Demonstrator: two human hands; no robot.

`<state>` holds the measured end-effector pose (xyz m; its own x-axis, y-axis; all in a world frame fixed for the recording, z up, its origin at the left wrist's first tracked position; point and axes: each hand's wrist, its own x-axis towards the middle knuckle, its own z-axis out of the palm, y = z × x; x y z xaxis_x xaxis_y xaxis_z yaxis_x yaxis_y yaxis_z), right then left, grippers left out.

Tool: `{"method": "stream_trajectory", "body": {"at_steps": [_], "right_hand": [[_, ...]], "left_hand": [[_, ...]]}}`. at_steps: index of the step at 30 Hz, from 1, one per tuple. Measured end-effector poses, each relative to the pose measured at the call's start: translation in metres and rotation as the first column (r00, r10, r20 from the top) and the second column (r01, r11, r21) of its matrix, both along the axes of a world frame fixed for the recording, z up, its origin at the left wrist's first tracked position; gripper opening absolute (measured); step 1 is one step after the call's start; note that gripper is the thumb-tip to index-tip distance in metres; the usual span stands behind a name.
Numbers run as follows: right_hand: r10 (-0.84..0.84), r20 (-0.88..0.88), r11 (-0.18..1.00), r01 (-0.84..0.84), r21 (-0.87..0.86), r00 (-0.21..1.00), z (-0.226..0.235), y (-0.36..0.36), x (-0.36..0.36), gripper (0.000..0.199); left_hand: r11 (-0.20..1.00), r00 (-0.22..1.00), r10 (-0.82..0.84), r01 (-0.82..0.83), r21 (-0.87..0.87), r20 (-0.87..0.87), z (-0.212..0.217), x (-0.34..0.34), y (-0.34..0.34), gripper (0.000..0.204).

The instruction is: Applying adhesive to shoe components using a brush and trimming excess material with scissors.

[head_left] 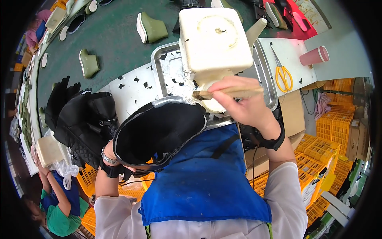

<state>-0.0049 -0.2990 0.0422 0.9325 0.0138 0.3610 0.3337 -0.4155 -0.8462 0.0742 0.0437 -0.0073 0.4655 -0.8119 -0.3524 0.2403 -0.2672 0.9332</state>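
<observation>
in the head view, the right hand (248, 104) grips a wooden-handled brush (243, 92), its tip near the white-smeared rim of a black boot (159, 129) held by the mostly hidden left hand (108, 150), with a cream container (217, 44), metal tray (266, 71), yellow-handled scissors (281, 68) and pink cup (313, 56) beyond.

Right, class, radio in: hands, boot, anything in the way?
Right hand grips brush. Left hand at boot, mostly hidden. Boot open toward camera, brush tip close. Container just beyond, possibly in the way.

The black boot (159, 131) looks matt inside, the brush (248, 92) wooden, the tray (169, 69) shiny metal, the apron (207, 195) cloth.
</observation>
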Motion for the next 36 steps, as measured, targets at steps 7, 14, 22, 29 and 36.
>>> {"method": "stream_trajectory", "body": {"at_steps": [7, 14, 22, 29, 36], "right_hand": [[-0.014, -0.091, 0.959, 0.039, 0.280, 0.996, -0.002, 0.005, -0.005, 0.012], [-0.084, -0.109, 0.995, 0.090, 0.052, 0.990, 0.002, 0.008, 0.004, 0.011], [-0.183, -0.037, 0.971, 0.175, -0.166, 0.982, -0.003, 0.017, 0.022, 0.030], [-0.165, -0.260, 0.983, 0.137, -0.125, 0.951, -0.002, 0.016, 0.015, 0.017], [-0.052, -0.374, 0.943, 0.169, 0.286, 0.926, -0.003, 0.024, -0.007, 0.019]], "left_hand": [[0.999, 0.999, 0.046, -0.047, -0.017, -0.008, 0.018, -0.030, -0.019, 0.084], [0.995, 0.996, 0.093, -0.093, -0.035, -0.018, 0.029, -0.009, -0.017, 0.096], [0.991, 0.506, -0.086, 0.130, 0.023, 0.858, 0.040, -0.019, -0.053, 0.081], [0.998, 0.291, -0.035, -0.044, 0.050, 0.956, 0.032, -0.029, -0.056, 0.079], [0.988, 0.326, 0.064, -0.152, -0.014, 0.943, 0.033, -0.032, -0.060, 0.076]]}}
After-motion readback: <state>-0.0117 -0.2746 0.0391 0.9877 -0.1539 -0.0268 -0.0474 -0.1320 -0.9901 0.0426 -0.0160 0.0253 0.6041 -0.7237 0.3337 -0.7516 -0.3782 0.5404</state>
